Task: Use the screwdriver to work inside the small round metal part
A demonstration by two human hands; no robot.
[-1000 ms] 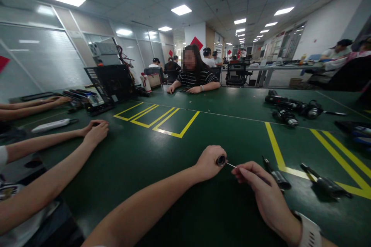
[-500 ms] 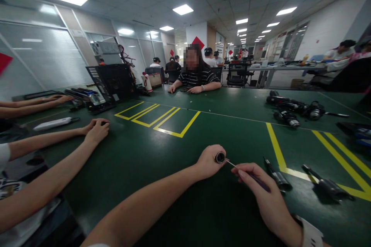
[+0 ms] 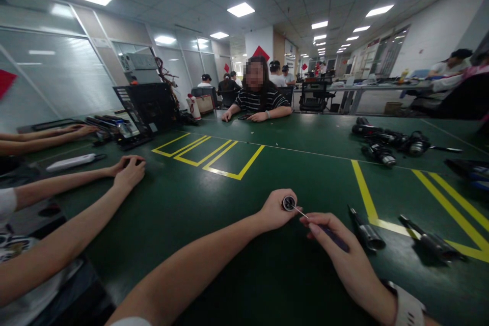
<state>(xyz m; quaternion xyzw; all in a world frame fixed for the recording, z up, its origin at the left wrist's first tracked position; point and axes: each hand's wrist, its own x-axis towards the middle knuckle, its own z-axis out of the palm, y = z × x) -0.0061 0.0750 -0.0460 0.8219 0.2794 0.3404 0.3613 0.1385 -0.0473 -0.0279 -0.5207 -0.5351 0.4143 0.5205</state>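
Note:
My left hand (image 3: 275, 210) is closed around a dark cylindrical part (image 3: 289, 203), whose round open end with a metal rim faces me. Inside that end some structure shows, too small to make out. Between the fingers of my right hand (image 3: 333, 238) is a slim screwdriver (image 3: 336, 238) with a dark purple handle. Its thin shaft points up and left, and the tip meets the open end of the part; how deep it reaches cannot be seen. Right of my right hand lie a dark metal cylinder with a narrow stem (image 3: 367, 234) and a similar part (image 3: 433, 240).
Yellow tape (image 3: 240, 175) marks the green table (image 3: 198, 204). Several black tool-like assemblies (image 3: 393, 142) lie at the back right. On the left are a co-worker's hands (image 3: 130, 170), a white power strip (image 3: 72, 162) and a black computer case (image 3: 148, 107). Another person (image 3: 260, 97) sits opposite.
The screwdriver tip has moved left and up, from beside the part's rim onto its open end. My left hand has turned the part slightly, showing more of its inside.

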